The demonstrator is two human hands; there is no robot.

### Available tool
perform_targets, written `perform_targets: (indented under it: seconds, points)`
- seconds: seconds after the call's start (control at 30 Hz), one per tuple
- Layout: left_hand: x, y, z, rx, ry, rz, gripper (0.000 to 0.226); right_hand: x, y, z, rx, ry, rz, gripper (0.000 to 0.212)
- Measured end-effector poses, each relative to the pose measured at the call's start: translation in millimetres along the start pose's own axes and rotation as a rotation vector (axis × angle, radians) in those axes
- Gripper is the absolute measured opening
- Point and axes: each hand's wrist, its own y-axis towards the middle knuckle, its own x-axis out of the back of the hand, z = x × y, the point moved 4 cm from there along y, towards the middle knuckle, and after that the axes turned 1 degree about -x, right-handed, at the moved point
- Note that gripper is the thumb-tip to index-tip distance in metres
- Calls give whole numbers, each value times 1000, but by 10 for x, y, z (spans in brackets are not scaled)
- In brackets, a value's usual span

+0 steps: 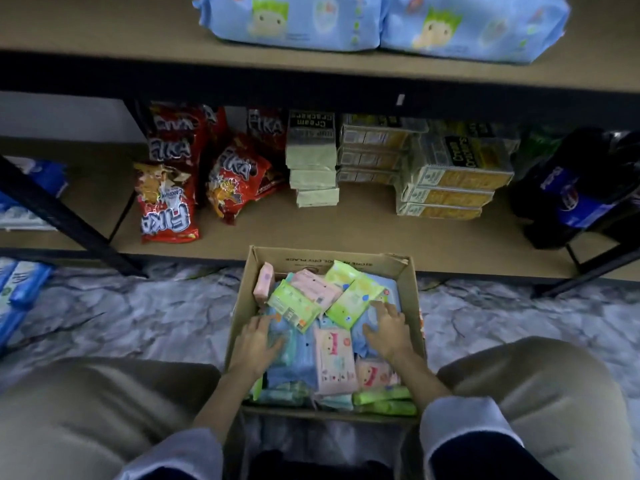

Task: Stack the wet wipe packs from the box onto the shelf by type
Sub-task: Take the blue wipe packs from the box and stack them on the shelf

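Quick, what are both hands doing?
Left hand: open, resting on blue packs.
Right hand: open, resting on blue packs.

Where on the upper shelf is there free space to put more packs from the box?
The upper shelf is bare left of the two blue packs. The lower shelf is crowded with snack bags and cracker boxes; only its front strip beside the box is free.

One view only, camera on my head, wide-angle, edges bowed. Looks forward and steeply down past my knees. Open brown cardboard box (412,299) near, low centre, between my legs; my left hand (254,344) and right hand (389,329) close below lens. Tan lower shelf board (363,233) mid-frame, farther off. Tan upper shelf board (104,32) along top edge, seen from above.
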Motion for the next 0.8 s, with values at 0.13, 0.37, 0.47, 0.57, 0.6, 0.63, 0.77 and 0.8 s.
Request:
perform_targets:
  seconds: [0.13, 0.37, 0.47, 0.57, 0.6, 0.63, 0.77, 0.8]
  points:
    - [1, 324, -113, -15, -76, -43, 48, 11, 341, 67, -29, 127, -34, 58]
    - [-155, 840, 29, 82, -193, 8, 65, -17, 771, 68, -77, 288, -64, 78]
    - [-234, 931, 32, 72, -116, 66, 70, -107, 867, 45, -50, 153, 39, 74]
    - [-302, 955, 35, 73, -421, 109, 74, -70, 882, 33, -29, 276, 45, 59]
    - [-315, 953, 70, 70, -496, 105, 74, -36, 876, 22, -10, 344, 34, 55]
    - [-339, 942, 114, 67, -520, 102, 74, 6, 861, 2, -2, 414, 26, 53]
    - [-317, 817, 52, 25, -549, 141, 45, 182, 780, -137, 10, 578, 28, 51]
    - [-277, 787, -3, -4, -576, 143, 38, 219, 754, -165, 35, 592, 43, 46]
